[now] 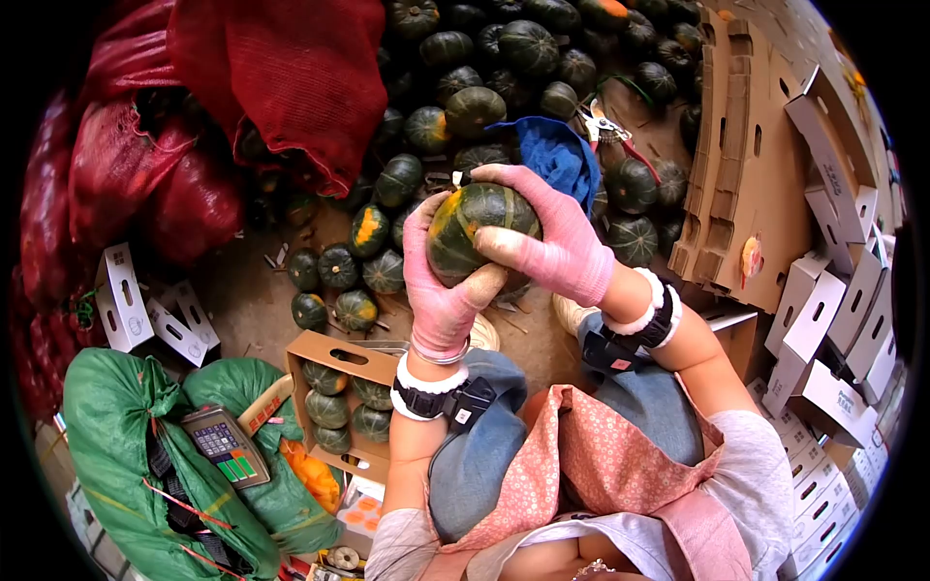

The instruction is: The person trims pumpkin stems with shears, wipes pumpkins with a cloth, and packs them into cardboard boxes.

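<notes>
A round dark green pumpkin with an orange patch and a pale stem is held up in front of me. My left hand, in a pink glove, is wrapped round its left and lower side. My right hand, gloved the same way, grips it from the right, fingers over the top and thumb across the front. Below the left forearm, an open cardboard box holds several pumpkins. Loose pumpkins lie on the floor just beyond my hands.
Many pumpkins are heaped at the back. Red-handled pruning shears lie near a blue cloth. Red mesh sacks stand at left, with green sacks and a scale keypad nearer. Flattened cardboard and white boxes line the right.
</notes>
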The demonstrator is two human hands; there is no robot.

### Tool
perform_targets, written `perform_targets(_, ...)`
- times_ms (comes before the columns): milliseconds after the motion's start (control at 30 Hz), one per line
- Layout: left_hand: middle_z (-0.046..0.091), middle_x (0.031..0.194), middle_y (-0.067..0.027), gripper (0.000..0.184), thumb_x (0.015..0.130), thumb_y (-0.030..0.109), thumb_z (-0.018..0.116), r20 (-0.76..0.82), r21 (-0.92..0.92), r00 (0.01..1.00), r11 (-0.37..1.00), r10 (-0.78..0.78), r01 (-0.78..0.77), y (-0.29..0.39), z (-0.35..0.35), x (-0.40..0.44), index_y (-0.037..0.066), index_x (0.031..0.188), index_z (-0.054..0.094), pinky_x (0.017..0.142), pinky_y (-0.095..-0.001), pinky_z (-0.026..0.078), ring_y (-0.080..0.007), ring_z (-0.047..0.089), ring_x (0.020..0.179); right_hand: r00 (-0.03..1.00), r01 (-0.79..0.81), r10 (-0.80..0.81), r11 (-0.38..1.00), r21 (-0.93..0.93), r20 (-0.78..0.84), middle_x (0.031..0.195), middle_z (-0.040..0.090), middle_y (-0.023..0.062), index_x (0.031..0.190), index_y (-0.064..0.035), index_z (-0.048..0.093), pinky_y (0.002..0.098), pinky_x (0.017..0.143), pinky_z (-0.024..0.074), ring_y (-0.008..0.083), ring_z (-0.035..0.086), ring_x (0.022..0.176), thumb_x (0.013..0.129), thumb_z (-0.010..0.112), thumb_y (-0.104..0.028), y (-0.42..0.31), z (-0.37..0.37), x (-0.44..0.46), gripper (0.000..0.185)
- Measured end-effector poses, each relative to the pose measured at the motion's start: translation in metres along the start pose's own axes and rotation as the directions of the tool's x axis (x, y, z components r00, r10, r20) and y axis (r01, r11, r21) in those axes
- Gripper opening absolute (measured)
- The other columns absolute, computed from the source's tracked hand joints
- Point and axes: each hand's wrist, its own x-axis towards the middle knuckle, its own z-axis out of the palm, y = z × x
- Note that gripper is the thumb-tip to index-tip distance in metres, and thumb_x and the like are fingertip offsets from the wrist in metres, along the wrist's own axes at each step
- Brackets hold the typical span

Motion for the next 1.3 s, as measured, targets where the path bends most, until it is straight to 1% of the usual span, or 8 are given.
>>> perform_targets(400,0.051,0.129,-0.0108,0.071,0.079,0.054,0.06,0.065,-0.563,0.961,0.785,-0.27,0.259,-0.02,-0.007,-0.002,0.013,0.134,0.042,0.091,-0.0496,0.047,-0.0325,0.053,0.112,0.957,-0.217,0.288,0.611,0.761,0.042,0.119,0.054,0.0112,0.13,-0.0092,0.044,0.0323,0.091,0.0439,0.0194,0.054,0.106,0.097,0.044,-0.033,0.031,-0.004,0.014,0.04)
perform_targets(633,0.044,0.128,-0.0096,0.083,0.073,0.047,0.068,0.146,0.106,0.985,0.992,-0.087,0.072,-0.007,-0.006,0.001,0.009,0.137,0.031,0.101,-0.0392,0.039,-0.0235,0.047,0.117,0.978,0.196,-0.205,0.965,-0.173,-0.03,0.111,0.06,0.0086,0.121,-0.0022,0.054,0.0309,0.096,0.0414,0.0205,0.055,0.105,0.1,0.033,-0.027,0.031,-0.003,-0.001,0.039)
perform_targets(700,0.045,0.122,-0.0094,0.095,0.062,0.054,0.075,0.175,0.087,0.978,0.991,-0.116,0.102,-0.001,0.0,0.003,0.005,0.132,0.034,0.096,-0.035,0.04,-0.0212,0.048,0.112,0.955,-0.29,0.25,0.677,0.676,0.16,0.103,0.063,0.0083,0.119,-0.0013,0.056,0.029,0.091,0.0446,0.0182,0.058,0.099,0.1,0.032,-0.033,0.027,0.003,0.003,0.044)
perform_targets(800,0.042,0.132,-0.0139,0.103,0.066,0.062,0.067,0.266,-0.02,0.948,0.982,-0.176,0.188,-0.021,-0.017,-0.004,0.003,0.141,0.027,0.101,-0.0364,0.036,-0.0242,0.043,0.121,0.928,-0.369,0.294,0.656,0.658,0.228,0.087,0.065,0.008,0.096,0.0022,0.064,0.0283,0.08,0.0466,0.0172,0.06,0.078,0.1,0.03,-0.038,0.013,0.007,0.0,0.053)
perform_targets(1000,0.04,0.138,-0.0088,0.08,0.082,0.061,0.046,0.647,-0.474,0.752,0.708,-0.123,0.523,-0.074,-0.065,-0.021,0.008,0.139,0.031,0.103,-0.0398,0.035,-0.0267,0.039,0.125,0.966,-0.257,0.226,0.877,0.406,0.125,0.079,0.065,0.005,0.083,-0.0008,0.066,0.0298,0.076,0.045,0.0155,0.059,0.077,0.099,0.029,-0.043,0.028,-0.004,0.016,0.059)
perform_targets(1167,0.038,0.139,-0.0043,0.064,0.088,0.056,0.043,0.266,-0.655,0.955,0.703,-0.128,0.277,-0.056,-0.027,-0.002,0.016,0.138,0.037,0.105,-0.0403,0.031,-0.0204,0.037,0.126,0.919,0.379,-0.395,0.88,-0.287,0.002,0.121,0.052,0.0166,0.121,-0.0058,0.052,0.0372,0.094,0.0418,0.0299,0.05,0.114,0.095,0.04,-0.029,0.031,0.007,-0.001,0.037)
perform_targets(1233,0.035,0.14,-0.002,0.058,0.092,0.046,0.043,0.312,-0.903,0.94,-0.35,-0.134,0.25,-0.06,-0.03,-0.004,0.016,0.14,0.032,0.108,-0.0378,0.028,-0.0172,0.032,0.13,0.896,0.352,-0.421,0.869,-0.348,-0.142,0.121,0.05,0.0144,0.119,-0.0079,0.053,0.0386,0.099,0.0393,0.0321,0.047,0.116,0.091,0.047,-0.021,0.029,0.021,-0.009,0.031)
perform_targets(1300,0.036,0.14,-0.0012,0.06,0.092,0.045,0.046,0.204,-0.905,0.96,0.336,-0.192,0.259,-0.059,-0.023,-0.003,0.016,0.142,0.029,0.107,-0.0372,0.028,-0.0186,0.033,0.13,0.916,0.325,-0.359,0.926,-0.193,-0.18,0.121,0.051,0.0135,0.119,-0.007,0.053,0.0382,0.099,0.0392,0.032,0.048,0.116,0.092,0.046,-0.022,0.027,0.018,-0.006,0.031)
